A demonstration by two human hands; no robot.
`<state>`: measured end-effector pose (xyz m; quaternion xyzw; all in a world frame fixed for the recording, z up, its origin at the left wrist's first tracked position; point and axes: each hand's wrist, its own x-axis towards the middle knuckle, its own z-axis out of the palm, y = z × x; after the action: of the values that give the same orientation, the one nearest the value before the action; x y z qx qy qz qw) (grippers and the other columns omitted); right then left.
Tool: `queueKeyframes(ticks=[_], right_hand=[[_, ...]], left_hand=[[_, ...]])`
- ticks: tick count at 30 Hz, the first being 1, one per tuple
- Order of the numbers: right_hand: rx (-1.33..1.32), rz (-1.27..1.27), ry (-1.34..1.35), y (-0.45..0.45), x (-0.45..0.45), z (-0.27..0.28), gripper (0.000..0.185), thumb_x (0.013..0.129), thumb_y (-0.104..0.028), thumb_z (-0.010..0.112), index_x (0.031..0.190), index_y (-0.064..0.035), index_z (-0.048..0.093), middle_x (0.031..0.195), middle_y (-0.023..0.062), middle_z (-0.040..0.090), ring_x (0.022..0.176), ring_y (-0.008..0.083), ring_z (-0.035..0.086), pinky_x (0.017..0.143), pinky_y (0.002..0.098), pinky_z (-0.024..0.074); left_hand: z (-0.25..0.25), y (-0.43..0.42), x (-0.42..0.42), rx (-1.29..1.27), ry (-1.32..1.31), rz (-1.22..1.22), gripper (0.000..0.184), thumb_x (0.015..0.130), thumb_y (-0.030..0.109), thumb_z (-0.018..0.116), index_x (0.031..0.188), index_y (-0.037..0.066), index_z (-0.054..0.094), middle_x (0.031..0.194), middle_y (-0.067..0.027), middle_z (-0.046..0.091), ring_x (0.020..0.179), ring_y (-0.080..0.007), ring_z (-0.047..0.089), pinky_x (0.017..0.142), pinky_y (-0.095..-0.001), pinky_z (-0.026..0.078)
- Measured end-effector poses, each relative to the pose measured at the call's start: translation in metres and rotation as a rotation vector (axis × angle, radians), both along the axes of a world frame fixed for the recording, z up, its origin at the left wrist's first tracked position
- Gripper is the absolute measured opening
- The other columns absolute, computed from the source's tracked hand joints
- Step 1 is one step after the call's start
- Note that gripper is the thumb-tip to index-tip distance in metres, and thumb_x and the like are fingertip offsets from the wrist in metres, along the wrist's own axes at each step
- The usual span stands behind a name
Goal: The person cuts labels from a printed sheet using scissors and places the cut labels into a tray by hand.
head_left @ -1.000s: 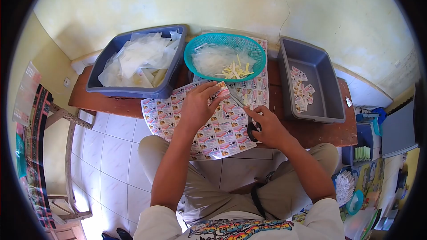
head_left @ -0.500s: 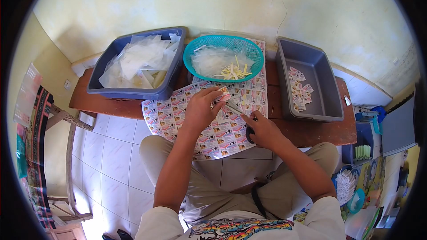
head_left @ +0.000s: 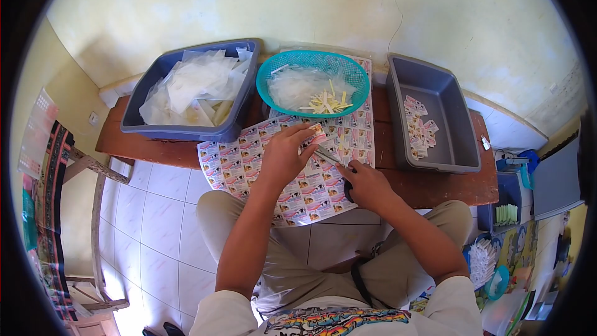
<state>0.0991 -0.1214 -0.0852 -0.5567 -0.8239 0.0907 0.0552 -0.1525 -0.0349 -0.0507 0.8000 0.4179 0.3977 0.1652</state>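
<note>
Between the thumb and fingers of my left hand (head_left: 285,157) is a small printed label (head_left: 318,132), held above the printed sheet. My right hand (head_left: 368,182) is closed round the dark handles of a pair of scissors (head_left: 326,154), whose metal blades point left toward the label. Beneath both hands spreads the large sheet of repeated printed labels (head_left: 242,160), hanging over the near edge of the bench. Just beyond my left hand stands a turquoise plastic basket (head_left: 264,96) with clear plastic pieces and pale yellow strips.
The red-brown wooden bench (head_left: 429,188) carries a blue-grey tub (head_left: 140,129) of plastic sheets at left. On its right, a grey tub (head_left: 457,121) contains several cut labels (head_left: 420,127). Lower right, more containers (head_left: 500,283) stand near the floor.
The scissors' blades have shifted slightly against the label in my left hand. Both hands stay almost in the same place, and the tubs and basket are unmoved.
</note>
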Motion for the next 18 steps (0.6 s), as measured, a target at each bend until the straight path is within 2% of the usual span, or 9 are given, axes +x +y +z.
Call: queueKeyframes(ticks=[11, 13, 15, 18], right_hand=[[-0.049, -0.006, -0.047, 0.001, -0.008, 0.009, 0.064, 0.087, -0.016, 0.073, 0.150, -0.0121, 0.065, 0.133, 0.0181, 0.062, 0.111, 0.0358, 0.072, 0.093, 0.0474, 0.0607], [-0.068, -0.009, -0.057, 0.001, -0.011, 0.018, 0.064, 0.086, -0.017, 0.074, 0.149, -0.0120, 0.065, 0.134, 0.0184, 0.061, 0.111, 0.0361, 0.072, 0.094, 0.0476, 0.0607], [-0.087, -0.014, -0.068, 0.002, -0.009, 0.031, 0.064, 0.086, -0.017, 0.075, 0.148, -0.0118, 0.066, 0.136, 0.0188, 0.061, 0.112, 0.0364, 0.072, 0.094, 0.0478, 0.0607], [-0.143, -0.033, 0.068, 0.010, 0.005, 0.041, 0.059, 0.086, -0.015, 0.076, 0.145, -0.0086, 0.068, 0.129, 0.0194, 0.064, 0.112, 0.0364, 0.072, 0.094, 0.0491, 0.0602]], left_hand=[[-0.006, 0.004, 0.007, 0.016, 0.015, -0.012, 0.034, 0.088, 0.014, 0.088, 0.120, 0.004, 0.080, 0.131, -0.0162, 0.077, 0.119, -0.0359, 0.074, 0.100, -0.0445, 0.060], [-0.006, 0.004, 0.009, 0.008, -0.003, -0.029, 0.036, 0.089, 0.019, 0.087, 0.121, 0.006, 0.079, 0.132, -0.0140, 0.076, 0.120, -0.0376, 0.071, 0.103, -0.0481, 0.057], [-0.004, 0.004, 0.012, 0.025, 0.001, -0.037, 0.036, 0.089, 0.018, 0.087, 0.121, 0.006, 0.079, 0.132, -0.0140, 0.075, 0.121, -0.0374, 0.070, 0.104, -0.0477, 0.057], [0.005, 0.003, 0.017, 0.053, 0.004, -0.060, 0.039, 0.088, 0.017, 0.088, 0.124, 0.006, 0.078, 0.132, -0.0148, 0.076, 0.121, -0.0366, 0.071, 0.104, -0.0469, 0.057]])
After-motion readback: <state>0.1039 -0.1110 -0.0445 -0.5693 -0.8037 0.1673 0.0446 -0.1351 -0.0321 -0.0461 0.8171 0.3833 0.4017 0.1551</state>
